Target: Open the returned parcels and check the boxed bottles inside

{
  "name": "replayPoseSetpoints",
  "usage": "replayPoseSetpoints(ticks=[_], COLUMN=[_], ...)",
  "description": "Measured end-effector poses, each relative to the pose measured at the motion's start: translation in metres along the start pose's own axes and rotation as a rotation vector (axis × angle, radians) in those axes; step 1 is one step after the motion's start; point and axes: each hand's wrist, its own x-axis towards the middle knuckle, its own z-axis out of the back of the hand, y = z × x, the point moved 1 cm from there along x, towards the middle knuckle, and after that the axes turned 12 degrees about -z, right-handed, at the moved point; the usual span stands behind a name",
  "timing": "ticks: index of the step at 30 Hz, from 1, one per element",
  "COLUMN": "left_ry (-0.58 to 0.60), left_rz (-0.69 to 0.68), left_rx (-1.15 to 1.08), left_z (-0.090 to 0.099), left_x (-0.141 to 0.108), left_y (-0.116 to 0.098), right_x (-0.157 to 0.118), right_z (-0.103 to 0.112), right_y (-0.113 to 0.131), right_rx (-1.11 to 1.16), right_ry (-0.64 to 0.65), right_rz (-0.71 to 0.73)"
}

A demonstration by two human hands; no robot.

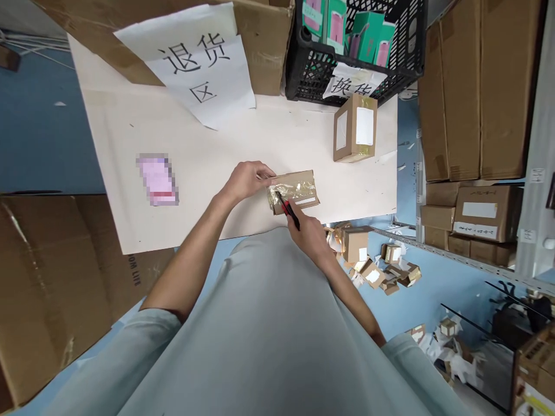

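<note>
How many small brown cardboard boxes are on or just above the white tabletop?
2: a flat taped one at the left hand, an upright one before the black plastic crate.

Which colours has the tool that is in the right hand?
The tool in the right hand is red and black, seen in the head view.

A sheet [197, 69] on a carton [269, 58] reads "退货区". A label [353, 81] on the black crate [301, 75] reads "换货". A box [65, 283] at left shows "OM LIFE".
</note>
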Motion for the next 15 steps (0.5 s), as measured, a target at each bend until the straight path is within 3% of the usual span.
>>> replayPoseSetpoints(ticks=[15], left_ry=[0.05], left_rz=[-0.021], left_rx=[-0.036], left_z=[0.001], left_x=[0.003], left_y=[0.015], right_x=[-0.001], right_z=[0.01], right_y=[0.067], right_rx=[-0.213], right_ry=[0.057], right_rz=[-0.179])
